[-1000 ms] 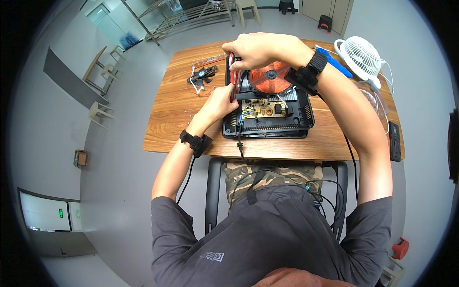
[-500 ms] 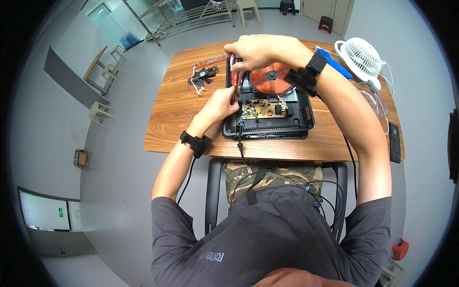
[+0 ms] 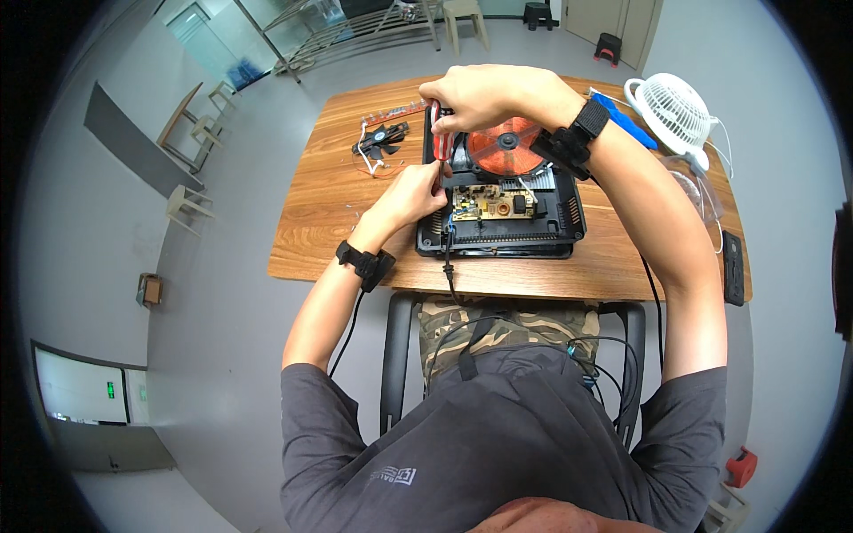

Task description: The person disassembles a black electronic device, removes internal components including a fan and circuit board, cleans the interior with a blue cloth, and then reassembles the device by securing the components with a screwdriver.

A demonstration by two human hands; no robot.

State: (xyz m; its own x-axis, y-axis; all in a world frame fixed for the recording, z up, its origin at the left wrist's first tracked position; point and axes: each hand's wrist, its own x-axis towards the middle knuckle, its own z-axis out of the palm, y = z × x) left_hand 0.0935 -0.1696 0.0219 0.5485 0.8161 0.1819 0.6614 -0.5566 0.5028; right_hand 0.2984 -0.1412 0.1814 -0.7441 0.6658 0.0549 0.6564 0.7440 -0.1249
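Observation:
An opened induction cooker base [image 3: 506,238] lies on the table before me, with its round copper coil [image 3: 507,149] and a tan circuit board [image 3: 484,203] exposed. My right hand [image 3: 471,96] grips a screwdriver [image 3: 441,135] from above by its red and clear handle, holding it upright over the housing's left side. Low on the shaft, the fingers of my left hand [image 3: 415,194] are closed around it near the housing's left wall. The screwdriver's tip is hidden by those fingers. A black power cord [image 3: 448,269] leaves the housing's near edge.
Left of the cooker lie a small black fan [image 3: 382,138] with white wire and a reddish strip [image 3: 391,115]. At the right are a white fan [image 3: 673,111], blue cloth [image 3: 629,123], clear plastic piece [image 3: 697,184] and black case [image 3: 732,266]. Small bits are scattered on the wooden table [image 3: 311,222].
Both hands and the screwdriver hold nearly the same place. The whole view has shifted very slightly; nothing has been picked up or put down.

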